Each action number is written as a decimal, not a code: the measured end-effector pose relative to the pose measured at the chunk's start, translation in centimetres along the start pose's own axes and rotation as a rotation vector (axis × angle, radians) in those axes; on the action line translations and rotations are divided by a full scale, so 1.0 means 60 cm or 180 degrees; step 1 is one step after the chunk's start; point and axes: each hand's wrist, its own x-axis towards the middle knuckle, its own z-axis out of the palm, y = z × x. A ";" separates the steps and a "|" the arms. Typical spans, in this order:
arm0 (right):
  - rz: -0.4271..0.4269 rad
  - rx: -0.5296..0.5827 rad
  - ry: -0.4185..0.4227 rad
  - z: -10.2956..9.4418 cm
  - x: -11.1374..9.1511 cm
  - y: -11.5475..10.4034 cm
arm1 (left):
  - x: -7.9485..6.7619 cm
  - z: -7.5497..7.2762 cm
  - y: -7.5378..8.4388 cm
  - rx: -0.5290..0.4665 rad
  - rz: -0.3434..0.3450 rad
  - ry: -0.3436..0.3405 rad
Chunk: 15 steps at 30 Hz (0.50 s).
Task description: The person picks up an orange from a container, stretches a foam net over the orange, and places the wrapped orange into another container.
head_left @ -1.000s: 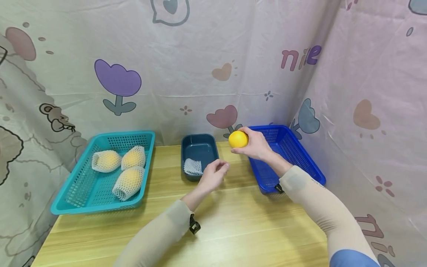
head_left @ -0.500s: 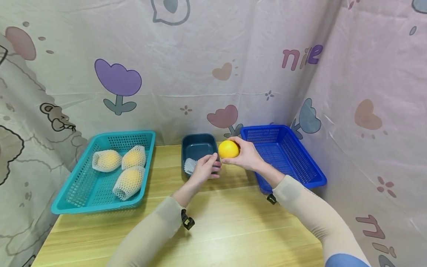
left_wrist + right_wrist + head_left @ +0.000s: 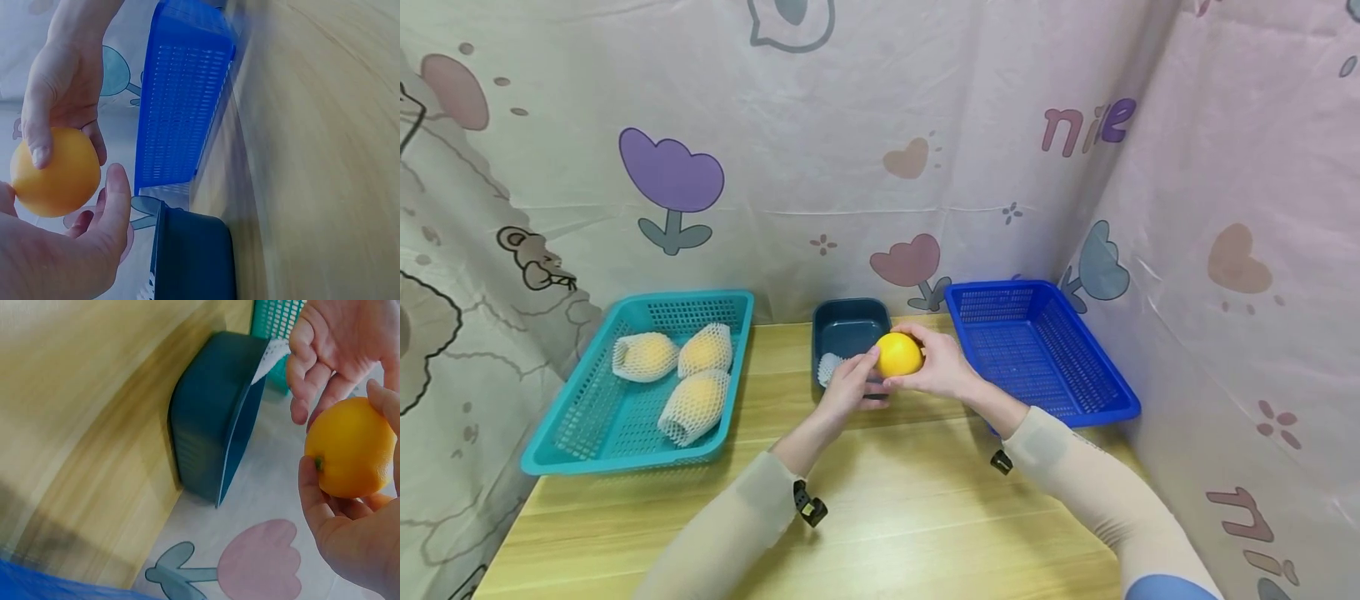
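A round orange (image 3: 899, 355) is held up in front of the dark blue-green bin (image 3: 850, 310). My right hand (image 3: 942, 367) grips it, thumb on one side and fingers on the other; the right wrist view shows the green stem spot on the orange (image 3: 351, 447). My left hand (image 3: 848, 385) is against the orange's other side, its thumb at the skin and its fingers loosely extended below, not wrapped round. White foam netting (image 3: 829, 367) lies inside the bin, partly hidden by my left hand.
At left stands a teal basket (image 3: 617, 462) with three yellow fruits in white foam nets (image 3: 694, 406). A blue basket (image 3: 1037, 333) stands at right. A patterned curtain (image 3: 820, 150) hangs behind the wooden table (image 3: 895, 517).
My right hand has carried the orange left and down, away from the blue basket. The left hand has shifted slightly left, its fingers spread, and now meets the orange.
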 end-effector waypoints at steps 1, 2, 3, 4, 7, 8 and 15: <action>-0.0026 -0.0004 -0.0023 0.004 -0.001 0.000 | -0.002 -0.002 -0.001 -0.0012 -0.0003 -0.0003; -0.0057 -0.0007 -0.0047 0.007 -0.002 -0.001 | -0.004 -0.003 -0.003 -0.0027 -0.0007 -0.0001; -0.0078 0.0000 -0.0076 0.010 -0.003 -0.001 | -0.006 -0.005 -0.004 -0.0048 -0.0013 -0.0007; -0.0094 0.0009 -0.0107 0.013 -0.004 -0.001 | -0.008 -0.006 -0.006 -0.0062 -0.0025 -0.0021; -0.0126 0.0073 -0.0183 0.022 -0.008 0.000 | -0.015 -0.012 -0.010 -0.0069 -0.0053 -0.0073; -0.0126 0.0097 -0.0205 0.025 -0.009 0.001 | -0.017 -0.014 -0.011 -0.0061 -0.0063 -0.0088; -0.0119 0.0131 -0.0297 0.049 -0.020 0.000 | -0.032 -0.025 -0.022 -0.0014 -0.0155 -0.0128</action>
